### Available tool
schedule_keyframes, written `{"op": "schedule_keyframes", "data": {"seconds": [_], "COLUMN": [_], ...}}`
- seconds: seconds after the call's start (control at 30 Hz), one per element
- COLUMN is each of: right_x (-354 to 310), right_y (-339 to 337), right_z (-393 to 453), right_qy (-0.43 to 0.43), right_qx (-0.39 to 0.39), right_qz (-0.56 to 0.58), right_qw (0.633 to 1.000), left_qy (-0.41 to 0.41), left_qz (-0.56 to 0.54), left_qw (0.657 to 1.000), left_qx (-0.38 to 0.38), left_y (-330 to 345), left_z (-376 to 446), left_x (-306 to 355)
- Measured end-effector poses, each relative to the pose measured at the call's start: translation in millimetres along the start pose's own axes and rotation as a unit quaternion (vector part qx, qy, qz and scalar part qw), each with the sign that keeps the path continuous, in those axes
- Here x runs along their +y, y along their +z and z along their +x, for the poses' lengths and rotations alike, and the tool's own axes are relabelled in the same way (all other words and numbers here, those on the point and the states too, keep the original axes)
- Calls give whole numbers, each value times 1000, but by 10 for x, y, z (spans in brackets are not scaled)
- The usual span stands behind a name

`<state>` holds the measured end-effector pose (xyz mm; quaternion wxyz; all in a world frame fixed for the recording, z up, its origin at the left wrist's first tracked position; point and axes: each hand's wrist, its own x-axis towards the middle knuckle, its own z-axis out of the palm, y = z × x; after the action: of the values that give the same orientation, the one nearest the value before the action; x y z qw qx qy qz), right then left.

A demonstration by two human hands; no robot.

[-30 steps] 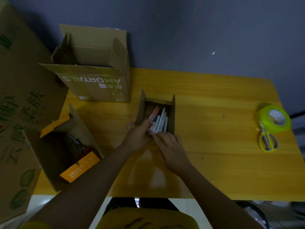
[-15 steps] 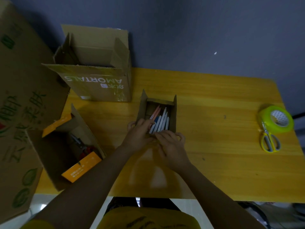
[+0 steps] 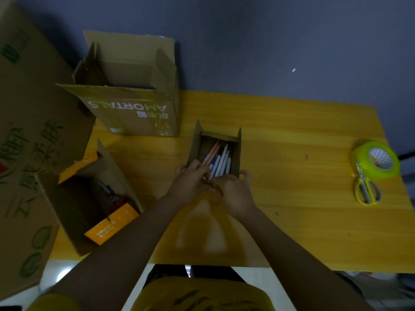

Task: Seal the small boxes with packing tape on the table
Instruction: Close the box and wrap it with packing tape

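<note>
Both hands are at the near end of the small open box, which sits mid-table on the yellow wooden table. Left hand has fingers curled over the near left corner, fingertips just inside the box touching the pens; thumb on the outer left side. Right hand has fingers curled at the near right corner, one finger hooked round the outside of the right wall. The near flap looks pressed under both hands, but blur hides the exact grip. Side flaps and far flap of the small box stand upright. Pens lie lengthwise inside, white, blue and pink ones. Tape roll, yellow-green, sits at the right edge of the table, well apart from the box, with yellow scissors lying against its near side. An open box printed AMORTALS stands at the back left. Another open box with orange flaps is at the left edge, tools inside. A big carton stands far left, off the table.
</note>
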<state>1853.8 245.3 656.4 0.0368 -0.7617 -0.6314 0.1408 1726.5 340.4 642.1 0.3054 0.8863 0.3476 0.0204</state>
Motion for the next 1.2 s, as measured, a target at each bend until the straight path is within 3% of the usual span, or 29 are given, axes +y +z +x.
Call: {"op": "schedule_keyframes", "data": {"seconds": [0.33,0.57,0.73,0.8,0.93,1.07,1.2], "right_x": [-11,-9,-2,29,177,164,141], "right_y": [-32,-59,-95,-123,-103,-75,-77], "right_z": [237,267,313,300,120,46,67], "right_qy": [52,55,21,8,12,66,68], "right_qx": [-148,-164,-211,-200,-87,-75,-89], "right_qz": [-77,-100,-115,-122,-95,23,11], "right_qw": [985,980,970,972,992,995,994], "left_qy": [10,13,-9,-6,-5,1,19], "left_qz": [22,108,160,162,153,149,120], "left_qw": [1000,994,982,981,975,970,974], "left_qx": [-9,-31,-96,-110,-161,-192,-192], "left_y": [9,-1,-72,-103,-130,-120,-118], "left_z": [4,40,109,179,251,241,223], "left_x": [-11,59,172,234,260,285,264]}}
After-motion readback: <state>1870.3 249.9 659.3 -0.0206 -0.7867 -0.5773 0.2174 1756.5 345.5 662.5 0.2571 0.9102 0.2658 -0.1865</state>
